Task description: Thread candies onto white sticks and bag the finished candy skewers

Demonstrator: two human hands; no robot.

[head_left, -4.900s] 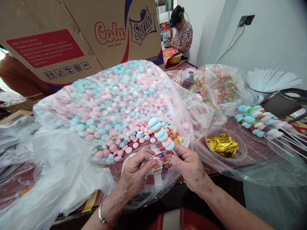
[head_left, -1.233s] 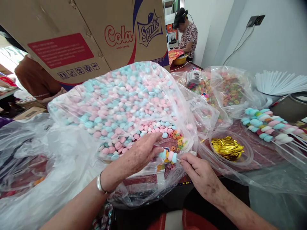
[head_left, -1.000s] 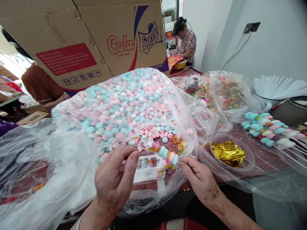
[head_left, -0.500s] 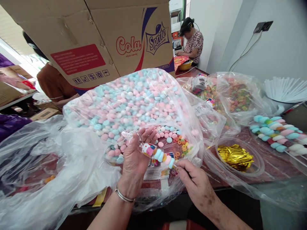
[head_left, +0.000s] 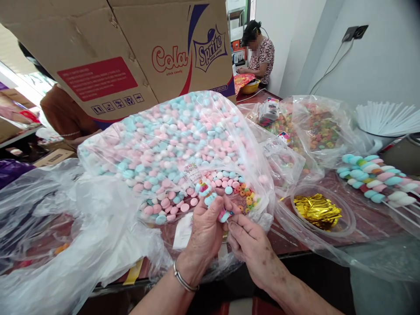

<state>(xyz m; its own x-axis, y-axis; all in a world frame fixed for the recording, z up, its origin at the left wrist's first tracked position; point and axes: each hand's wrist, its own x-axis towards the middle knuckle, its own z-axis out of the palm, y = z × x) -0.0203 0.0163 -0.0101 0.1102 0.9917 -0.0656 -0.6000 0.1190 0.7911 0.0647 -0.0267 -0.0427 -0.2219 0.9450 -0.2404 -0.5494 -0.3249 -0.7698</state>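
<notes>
Candy skewer (head_left: 210, 199) tilts up-left, sleeved tip away, left hand (head_left: 206, 229) and right hand (head_left: 249, 247) both gripping it.

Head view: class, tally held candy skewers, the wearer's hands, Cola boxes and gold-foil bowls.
Pastel candy skewer, held: 1
Left hand, right hand: 2
Brown cardboard Cola box: 1
Clear round gold-foil bowl: 1
Total: 5
</notes>
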